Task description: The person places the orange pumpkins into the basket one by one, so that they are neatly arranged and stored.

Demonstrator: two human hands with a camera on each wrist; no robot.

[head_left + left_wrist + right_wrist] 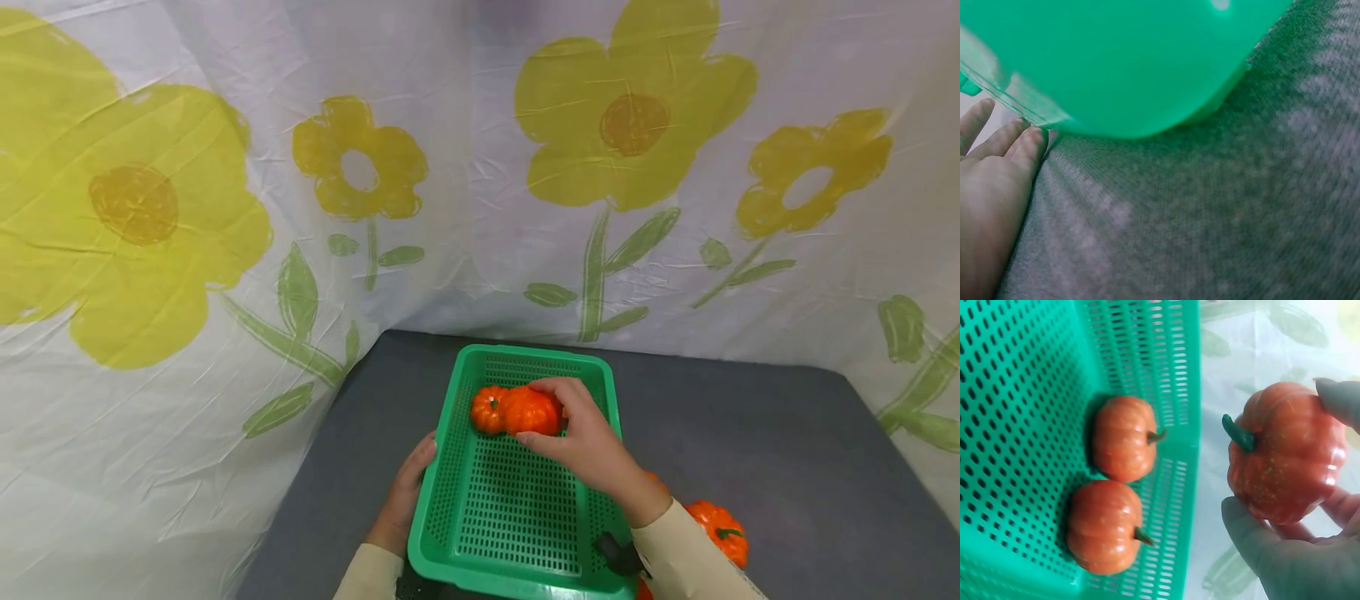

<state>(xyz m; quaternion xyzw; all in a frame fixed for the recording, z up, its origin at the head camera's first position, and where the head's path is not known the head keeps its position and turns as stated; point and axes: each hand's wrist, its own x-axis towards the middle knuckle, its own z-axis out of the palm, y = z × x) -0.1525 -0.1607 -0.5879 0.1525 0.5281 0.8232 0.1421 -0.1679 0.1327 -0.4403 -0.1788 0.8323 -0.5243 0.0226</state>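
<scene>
Right of the green basket (510,583), loose pumpkins (722,537) rest on the counter (787,450). At the basket's left side, the left hand (407,483) touches it with extended fingers. Above its interior, the right hand (583,437) grips a held pumpkin (531,412). Two inner pumpkins (1107,526) lie at the basket's far end.
</scene>
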